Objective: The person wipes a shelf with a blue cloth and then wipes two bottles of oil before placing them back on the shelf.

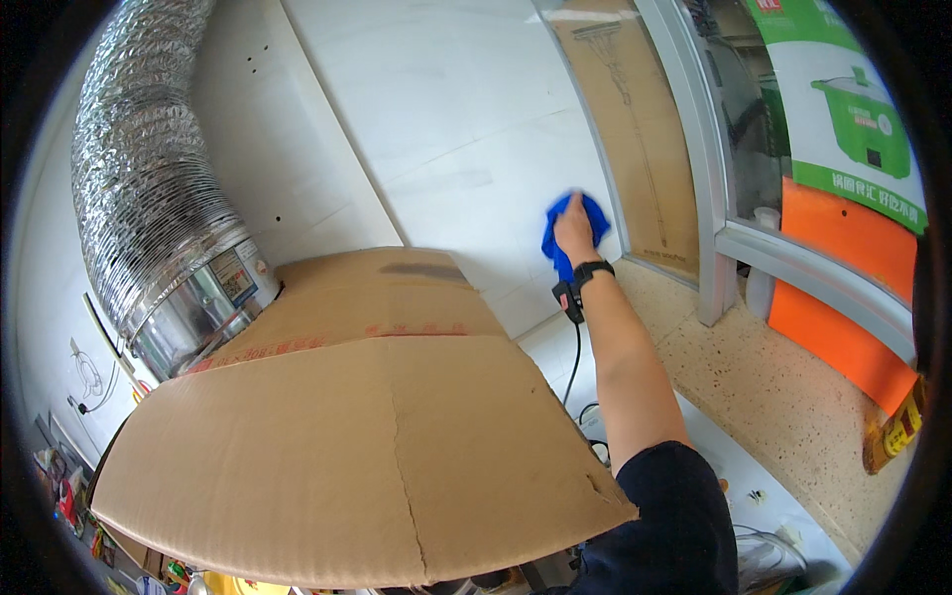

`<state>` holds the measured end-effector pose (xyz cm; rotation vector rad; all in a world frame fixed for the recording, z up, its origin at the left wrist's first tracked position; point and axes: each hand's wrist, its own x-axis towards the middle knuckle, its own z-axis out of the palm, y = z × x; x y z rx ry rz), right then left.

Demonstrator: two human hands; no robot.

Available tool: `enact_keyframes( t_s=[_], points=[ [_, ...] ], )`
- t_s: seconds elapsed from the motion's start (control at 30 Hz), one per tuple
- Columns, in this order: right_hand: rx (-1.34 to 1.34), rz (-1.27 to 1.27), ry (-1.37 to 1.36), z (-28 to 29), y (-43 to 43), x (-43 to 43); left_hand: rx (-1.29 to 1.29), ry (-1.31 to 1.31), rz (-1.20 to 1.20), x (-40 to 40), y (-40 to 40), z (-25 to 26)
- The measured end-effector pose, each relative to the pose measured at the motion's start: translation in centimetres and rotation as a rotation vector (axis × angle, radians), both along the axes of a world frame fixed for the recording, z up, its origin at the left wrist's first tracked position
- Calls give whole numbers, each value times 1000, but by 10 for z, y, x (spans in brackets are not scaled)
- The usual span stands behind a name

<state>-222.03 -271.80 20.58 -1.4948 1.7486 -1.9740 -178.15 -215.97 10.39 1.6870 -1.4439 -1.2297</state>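
Observation:
With my arm stretched out past the cardboard, my right hand (575,228) presses a blue cloth (599,216) to the white tiled wall (476,149). Its fingers are bunched into the fabric, close to the edge of the window. A black band circles my right wrist. Just behind the cloth, a black plug or adapter (569,300) with a cable hangs by the wall. My left hand is out of view. Directly before me lies a large creased sheet of brown cardboard (312,446), with red printing across its far part.
A silver foil duct (141,149) with a metal collar (208,305) rises at the left. At right stand a grey window frame (710,186), a speckled stone sill (692,349), an orange sheet (840,320) and a yellow-labelled bottle (896,431). Wires hang at far left.

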Motion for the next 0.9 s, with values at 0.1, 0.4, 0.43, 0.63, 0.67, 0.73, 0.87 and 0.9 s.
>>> enact_keyframes(
  t_s=[0.1, 0.4, 0.43, 0.63, 0.67, 0.73, 0.87, 0.9],
  points=[
    [-348, -9, 332, 62, 6, 13, -2, 40, 29, 3, 2, -8],
    [101, -49, 159, 68, -6, -10, -87, 20, 93, 2, 5, -22],
    [151, -43, 141, 59, -7, -16, -72, 41, 134, 3, 8, -26],
    [424, -40, 33, -8, -2, -49, -46, 118, 183, 1, 4, -30],
    [494, -10, 21, -17, -1, -46, -23, 127, 190, -1, 4, -26],
    [583, 0, -7, -34, -7, -54, -20, 97, 175, -6, 2, -20],
    [771, 51, -82, -72, -29, -79, -57, 97, 91, -1, -2, -27],
    [777, 52, -81, -71, -22, -70, -51, 98, 93, -2, -3, -26]
  ],
)
